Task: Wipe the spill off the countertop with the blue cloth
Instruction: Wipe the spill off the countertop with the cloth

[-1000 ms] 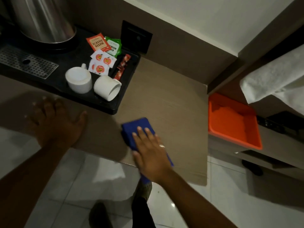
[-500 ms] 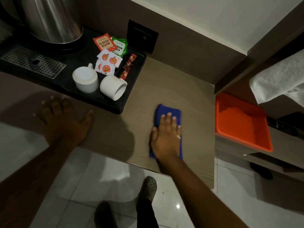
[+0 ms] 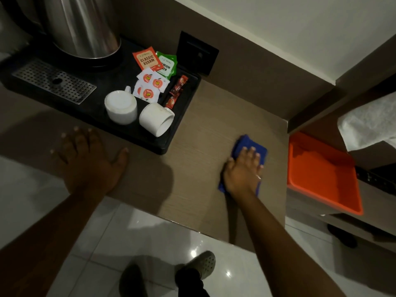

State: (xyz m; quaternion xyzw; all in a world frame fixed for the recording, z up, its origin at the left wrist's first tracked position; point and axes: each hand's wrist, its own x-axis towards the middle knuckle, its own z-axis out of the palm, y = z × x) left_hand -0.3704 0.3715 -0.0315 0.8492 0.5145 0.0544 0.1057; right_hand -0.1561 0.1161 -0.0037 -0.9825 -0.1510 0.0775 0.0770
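Observation:
A folded blue cloth (image 3: pixel 246 144) lies flat on the brown countertop (image 3: pixel 203 129), near its right end. My right hand (image 3: pixel 243 171) presses down on the cloth with fingers spread, covering most of it. My left hand (image 3: pixel 87 161) rests palm down on the counter's front edge at the left, fingers apart, holding nothing. No spill shows on the dim wood surface.
A black tray (image 3: pixel 162 144) at the back left holds a steel kettle (image 3: pixel 83 26), two white cups (image 3: pixel 121 107) and tea sachets (image 3: pixel 146 58). An orange bin (image 3: pixel 321 174) sits right of the counter, a white towel (image 3: pixel 370 123) above it. Below are white floor tiles and my shoe (image 3: pixel 203 263).
My right hand has slid the blue cloth from the counter's front edge rightward and farther back, toward the orange bin. My left hand has stayed planted.

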